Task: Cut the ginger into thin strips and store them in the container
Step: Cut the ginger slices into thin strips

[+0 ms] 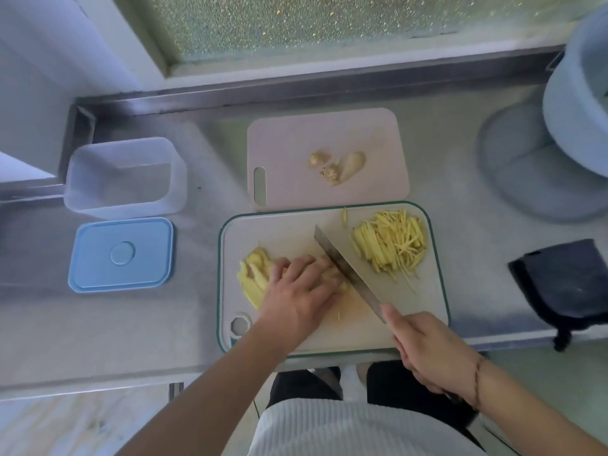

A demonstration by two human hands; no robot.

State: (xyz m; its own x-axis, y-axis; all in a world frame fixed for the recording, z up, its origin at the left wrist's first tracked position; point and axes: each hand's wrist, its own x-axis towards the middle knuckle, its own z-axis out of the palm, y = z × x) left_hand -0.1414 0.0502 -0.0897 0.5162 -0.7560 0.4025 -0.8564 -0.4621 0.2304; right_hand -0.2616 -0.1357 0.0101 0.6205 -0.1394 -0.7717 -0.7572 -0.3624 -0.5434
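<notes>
Left hand curls over the stack of ginger slices, fingertips pinning it just left of the knife; right hand wraps the handle. The slices look thin, damp and slippery, so hold them from above, near the cut. One pile of strips lies right of the blade. Three, possibly, ginger scraps wait beyond the fingers; one container, one lid, two boards.

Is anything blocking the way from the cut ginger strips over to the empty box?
Nothing covers the container; its blue lid lies beside it. Between the ginger strips and it, though, are the knife and the left hand holding uncut ginger slices.
</notes>
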